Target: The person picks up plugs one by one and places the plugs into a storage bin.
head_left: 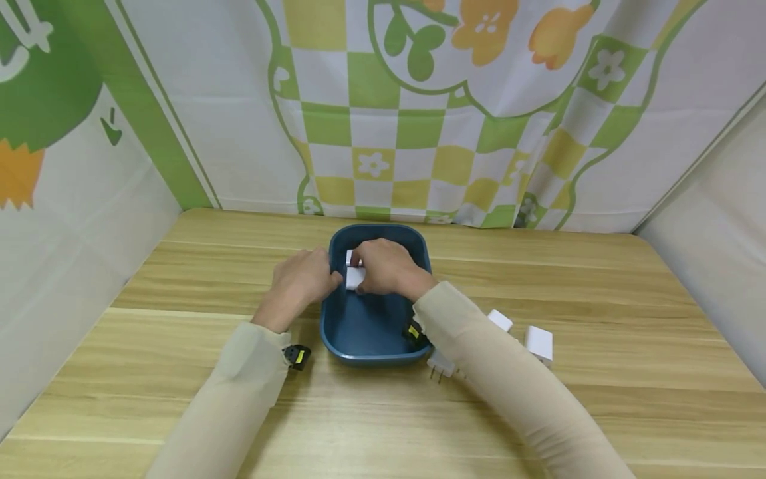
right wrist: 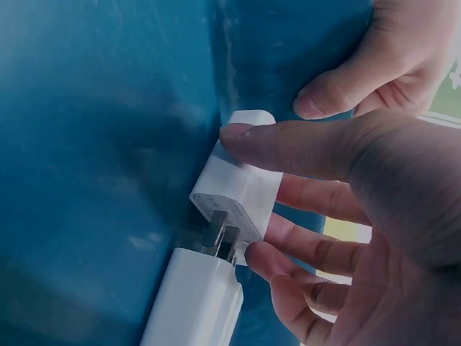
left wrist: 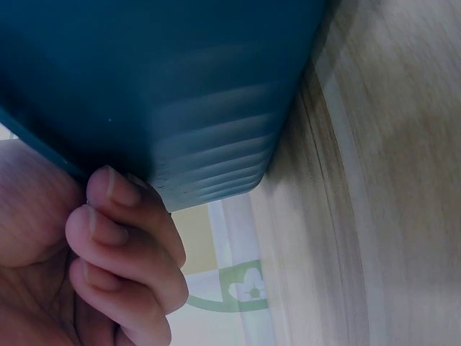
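Observation:
A dark blue plastic bin stands on the wooden table. My left hand grips its left rim, thumb over the inside and curled fingers against the outer wall. Inside the bin, my right hand pinches a white charger plug between thumb and fingers, its two metal prongs showing. Another white charger lies in the bin, right by those prongs; whether they touch is unclear. From the head view, the right hand partly hides both chargers.
More white chargers lie on the table right of the bin: one with prongs partly under the right sleeve, one behind it, and another farther right. A patterned curtain hangs along the back edge.

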### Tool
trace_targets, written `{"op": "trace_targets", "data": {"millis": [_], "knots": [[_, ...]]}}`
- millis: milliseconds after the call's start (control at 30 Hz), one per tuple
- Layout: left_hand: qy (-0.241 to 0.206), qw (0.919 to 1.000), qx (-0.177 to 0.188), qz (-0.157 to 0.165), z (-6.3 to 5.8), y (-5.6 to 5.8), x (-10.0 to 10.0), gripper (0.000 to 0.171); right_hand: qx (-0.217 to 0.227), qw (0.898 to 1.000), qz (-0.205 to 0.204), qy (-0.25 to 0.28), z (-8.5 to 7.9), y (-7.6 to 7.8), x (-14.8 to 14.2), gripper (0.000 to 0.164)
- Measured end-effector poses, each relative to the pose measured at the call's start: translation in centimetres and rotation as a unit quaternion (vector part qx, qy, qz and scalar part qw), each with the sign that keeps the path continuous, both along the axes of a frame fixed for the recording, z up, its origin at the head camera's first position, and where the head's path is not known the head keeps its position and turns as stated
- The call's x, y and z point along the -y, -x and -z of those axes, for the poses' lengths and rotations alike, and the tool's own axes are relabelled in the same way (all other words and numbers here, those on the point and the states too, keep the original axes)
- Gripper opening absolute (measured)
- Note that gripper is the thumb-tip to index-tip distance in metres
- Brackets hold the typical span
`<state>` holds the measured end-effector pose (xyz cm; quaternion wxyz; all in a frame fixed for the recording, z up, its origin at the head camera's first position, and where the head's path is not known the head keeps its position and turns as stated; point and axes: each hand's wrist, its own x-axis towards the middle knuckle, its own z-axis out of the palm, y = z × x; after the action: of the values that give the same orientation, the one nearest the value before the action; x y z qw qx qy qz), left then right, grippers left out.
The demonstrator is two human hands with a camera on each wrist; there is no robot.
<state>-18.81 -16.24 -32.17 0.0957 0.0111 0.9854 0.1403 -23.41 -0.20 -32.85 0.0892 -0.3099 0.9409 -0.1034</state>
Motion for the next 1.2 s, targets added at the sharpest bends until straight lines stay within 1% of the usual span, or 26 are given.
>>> {"op": "trace_targets", "data": {"millis": [200,433,733,1000,1200], "knots": [[-0.009,1.0,0.001,0.004,-0.07,-0.03,-0.01,0.031,-0.008,1.0,0.003,-0.012,0.23,0.01,0.18,0.038],[-0.013,0.9999,0.002,0.005,0.0,0.07,-0.03,0.03,-0.026,0.999,-0.009,-0.02,0.4,-0.18,0.22,0.039],[-0.011,0.9999,-0.002,0.002,0.11,0.14,-0.03,0.031,-0.041,0.999,-0.012,-0.01,0.52,-0.17,0.17,0.036],[-0.011,0.9999,0.002,0.001,0.01,0.09,-0.08,0.03,-0.041,0.999,-0.009,0.002,0.64,-0.04,0.14,0.034],[-0.008,1.0,0.003,-0.001,0.03,0.07,-0.08,0.031,-0.03,0.999,-0.005,0.016,0.62,-0.04,0.08,0.032]]}}
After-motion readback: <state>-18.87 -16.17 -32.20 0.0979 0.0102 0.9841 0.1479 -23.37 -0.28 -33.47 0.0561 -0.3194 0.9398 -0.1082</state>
